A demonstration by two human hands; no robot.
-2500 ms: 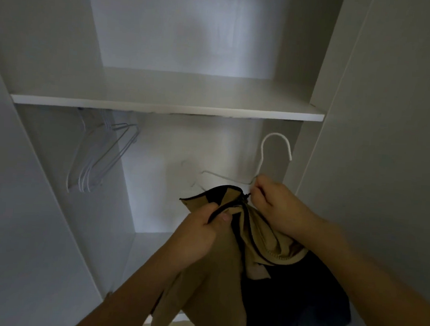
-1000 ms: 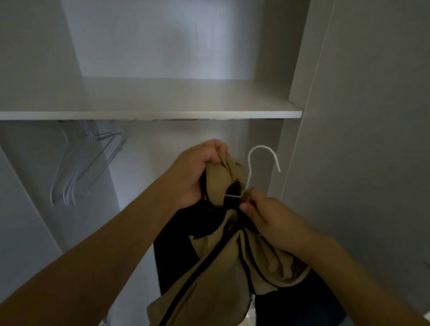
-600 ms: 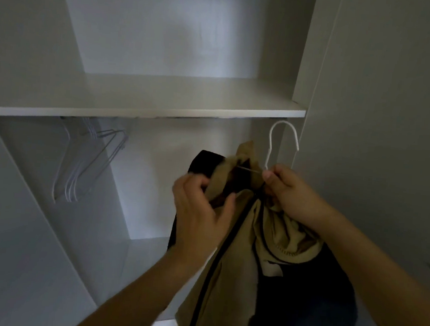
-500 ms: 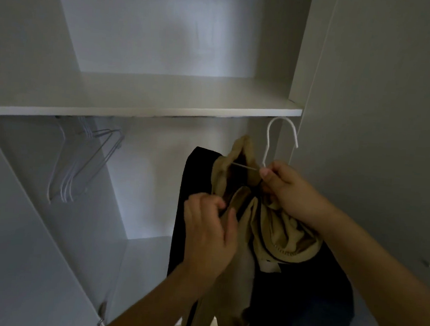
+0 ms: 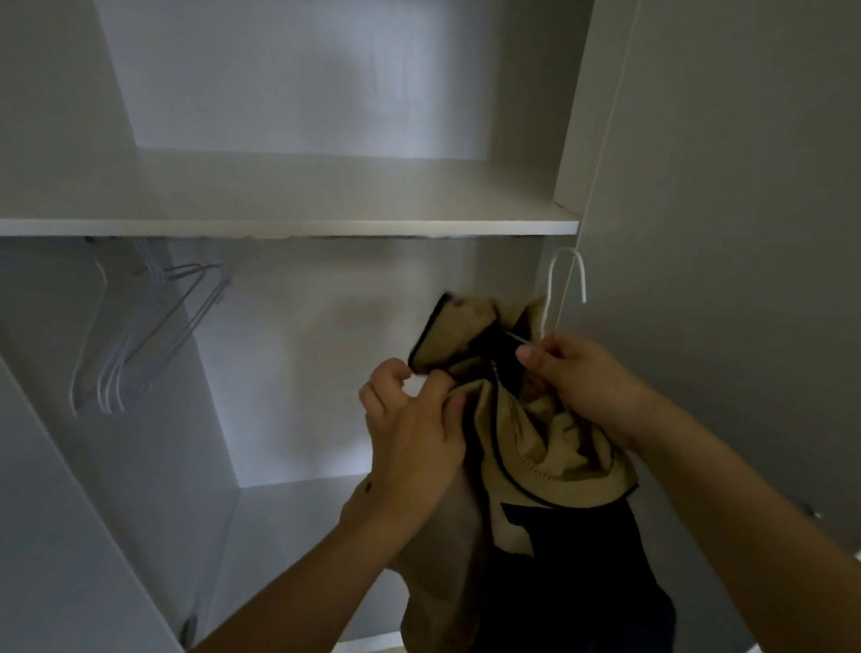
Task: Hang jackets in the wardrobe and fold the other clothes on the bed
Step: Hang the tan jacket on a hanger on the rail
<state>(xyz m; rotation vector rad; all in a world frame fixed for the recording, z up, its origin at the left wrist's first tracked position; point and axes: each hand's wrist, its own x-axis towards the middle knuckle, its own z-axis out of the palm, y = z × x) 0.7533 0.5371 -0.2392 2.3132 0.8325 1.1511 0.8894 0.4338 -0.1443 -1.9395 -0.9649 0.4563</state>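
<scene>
1. Head view: an open white wardrobe [image 5: 334, 87] is seen from in front and slightly below, with a white shelf [image 5: 272, 221] running across it from the left edge to the right side panel.
2. A tan and black jacket [image 5: 526, 452] is held up in the compartment below the shelf, near the wardrobe's right side panel, and is bunched around a white wire hanger [image 5: 565, 285].
3. The hanger's hook is seen rising above the jacket's collar, just below the right end of the shelf; whether it touches anything cannot be told.
4. The right hand [image 5: 584, 379] is closed on the hanger at the base of the hook, the wire being pinched between thumb and fingers, with the jacket's collar pressed beneath the hand.
5. The left hand [image 5: 410, 427] is curled round a fold of the jacket's tan fabric beside its black-edged collar, to the left of the right hand.
6. The lower part of the jacket is seen hanging down between the two forearms, a dark panel with a small pale patch showing at the bottom edge of the view.
7. A group of empty white wire hangers [image 5: 144, 334] is hung under the shelf's left end, well apart from the jacket; the rail carrying them is hidden.
</scene>
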